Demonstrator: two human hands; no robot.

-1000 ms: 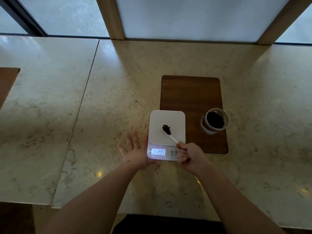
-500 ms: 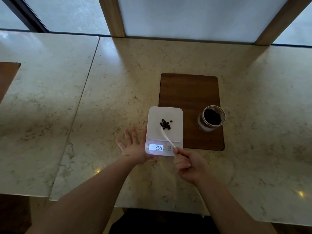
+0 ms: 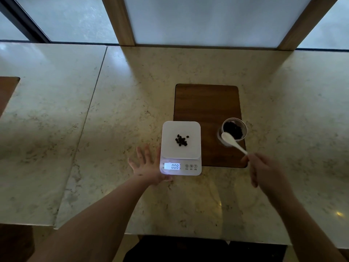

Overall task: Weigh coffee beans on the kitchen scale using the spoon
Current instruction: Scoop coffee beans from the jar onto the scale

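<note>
Marble desk under frosted windows, pretty dim light. Small pile of coffee beans sits mid-platform on my white kitchen scale, and the lit display reads 0.08 as far as I can make out. My left hand lies flat on the desk, fingers spread, its thumb side touching the scale's left edge near the display. My right hand is off to the right, arm reaching forward, fingers pinched shut around the handle end of the white spoon. Spoon bowl looks empty and hangs over the near rim of the clear cup of beans, which stands on the wooden board just right of the scale.
</note>
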